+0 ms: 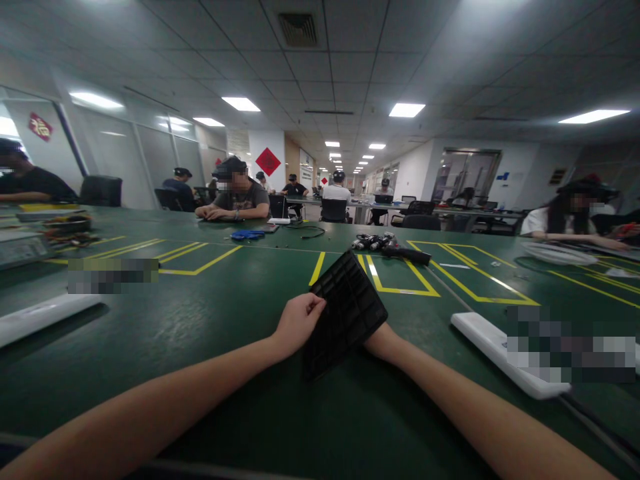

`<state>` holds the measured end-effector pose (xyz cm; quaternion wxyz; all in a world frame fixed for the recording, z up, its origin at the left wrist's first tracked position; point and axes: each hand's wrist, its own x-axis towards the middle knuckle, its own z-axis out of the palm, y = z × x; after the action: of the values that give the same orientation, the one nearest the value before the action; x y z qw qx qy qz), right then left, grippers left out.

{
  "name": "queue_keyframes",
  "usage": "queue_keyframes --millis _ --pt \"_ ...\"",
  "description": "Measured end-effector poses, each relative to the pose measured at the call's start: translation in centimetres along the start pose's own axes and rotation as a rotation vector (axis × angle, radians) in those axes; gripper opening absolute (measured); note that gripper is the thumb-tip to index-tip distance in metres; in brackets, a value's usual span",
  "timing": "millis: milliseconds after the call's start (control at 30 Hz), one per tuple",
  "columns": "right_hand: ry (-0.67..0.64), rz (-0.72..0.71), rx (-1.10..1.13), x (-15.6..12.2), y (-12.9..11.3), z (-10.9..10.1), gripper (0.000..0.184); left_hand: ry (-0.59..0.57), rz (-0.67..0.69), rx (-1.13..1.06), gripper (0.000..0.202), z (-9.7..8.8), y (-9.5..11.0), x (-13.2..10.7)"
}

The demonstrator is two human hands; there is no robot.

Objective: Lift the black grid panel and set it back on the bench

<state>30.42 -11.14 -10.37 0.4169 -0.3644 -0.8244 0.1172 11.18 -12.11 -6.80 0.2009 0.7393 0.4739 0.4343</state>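
A black tray divided into small compartments (350, 310) is held up at a tilt above the green table, its gridded side towards me. My right hand (381, 339) supports it from behind at the lower right edge; the tray hides those fingers. At the tray's left side, my left hand (300, 320) is closed in a pinch, with thumb and fingertips against the compartments. Whether a small part sits between those fingertips I cannot make out. The compartments look dark, and their contents cannot be told.
White power strips lie at right (510, 353) and left (50, 317) of the green table (225, 413). Beyond the tray are a pile of metal parts (373, 241), a black handle-like object (407, 255) and yellow tape outlines. A blue item (247, 235) lies farther back. Several people sit around.
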Motion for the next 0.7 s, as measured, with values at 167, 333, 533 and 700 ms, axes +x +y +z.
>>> queue_keyframes --millis 167,333,533,700 --pt "-0.017 -0.033 -0.011 0.1 -0.6 -0.4 0.040 -0.073 0.160 0.111 0.022 -0.7 -0.2 -0.5" --pt "-0.019 -0.060 0.045 0.3 -0.9 -0.4 0.041 -0.139 0.078 0.014 0.020 -0.7 -0.6 0.1" --pt "-0.015 -0.049 0.065 0.5 -1.4 -0.5 0.040 -0.175 0.044 -0.057 0.015 -1.2 0.2 0.6" --pt "-0.029 -0.029 0.049 0.4 -1.7 -0.8 0.042 -0.193 0.071 -0.013 0.019 -1.8 0.4 0.8"
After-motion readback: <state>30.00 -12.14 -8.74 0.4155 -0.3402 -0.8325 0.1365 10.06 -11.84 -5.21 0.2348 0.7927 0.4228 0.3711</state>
